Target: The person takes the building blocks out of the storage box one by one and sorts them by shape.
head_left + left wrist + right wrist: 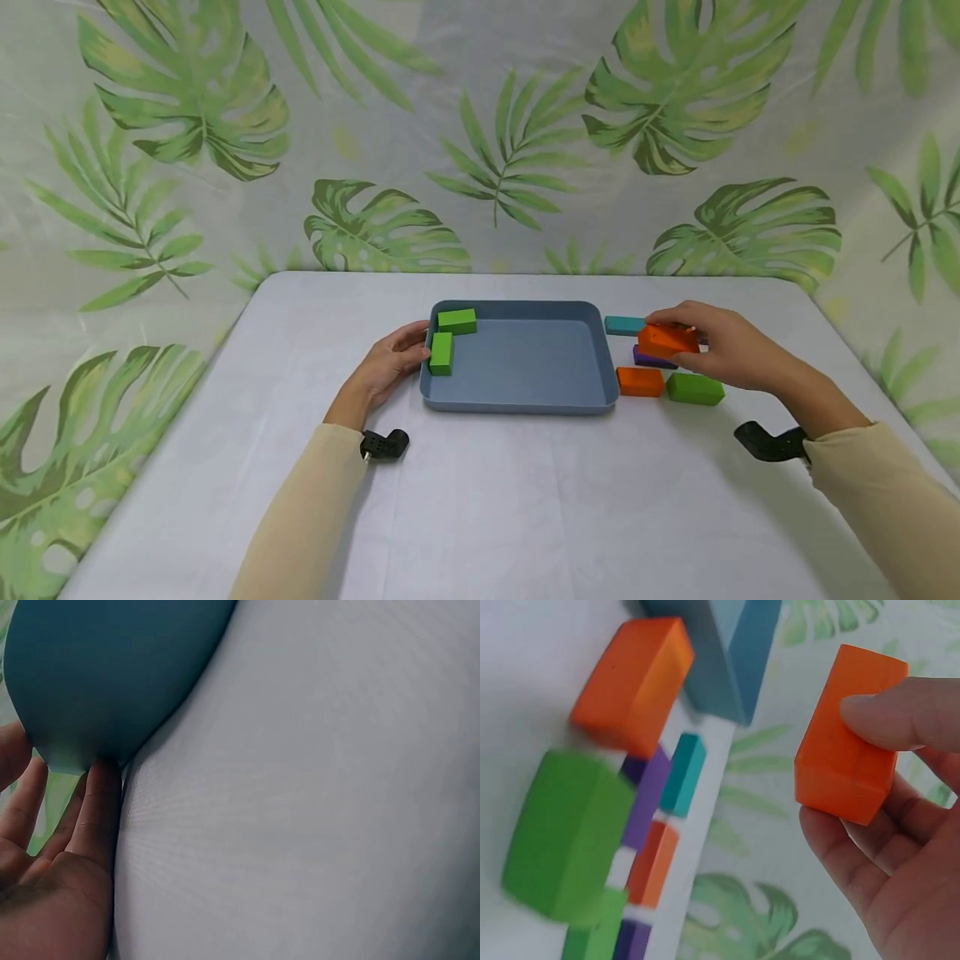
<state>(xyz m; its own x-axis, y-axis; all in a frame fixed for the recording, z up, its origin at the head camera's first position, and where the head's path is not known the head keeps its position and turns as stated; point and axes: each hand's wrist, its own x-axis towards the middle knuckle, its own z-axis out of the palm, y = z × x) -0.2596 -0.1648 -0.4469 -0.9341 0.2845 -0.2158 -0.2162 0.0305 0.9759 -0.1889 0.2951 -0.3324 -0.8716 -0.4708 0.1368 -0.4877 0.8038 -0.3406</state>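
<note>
Left hand [390,362] and right hand [723,342] reach over the white worktop [480,508] from beige sleeves [296,521], both cut off by the head view's lower edge. First up, a near green block [695,389] lies beside a near orange block [641,382], just right of the blue-grey tray [536,362]. And the left hand's on that tray, fingers fairly straight, tips touching its outer left wall; the left wrist view crops thumb and tray. Over right, the other hand pinches a raised orange block [662,342], held above the worktop, thumb across one face, fingers partly hidden behind. Beneath it a purple block [651,358] is half covered, while a teal block [622,326] peeks out farther back. More blocks [653,866], mostly hidden from the head view, show blurred in the right wrist view. Two green blocks [441,354] line the tray's far left corner; leaf-print cloth [498,167] hangs beyond.
</note>
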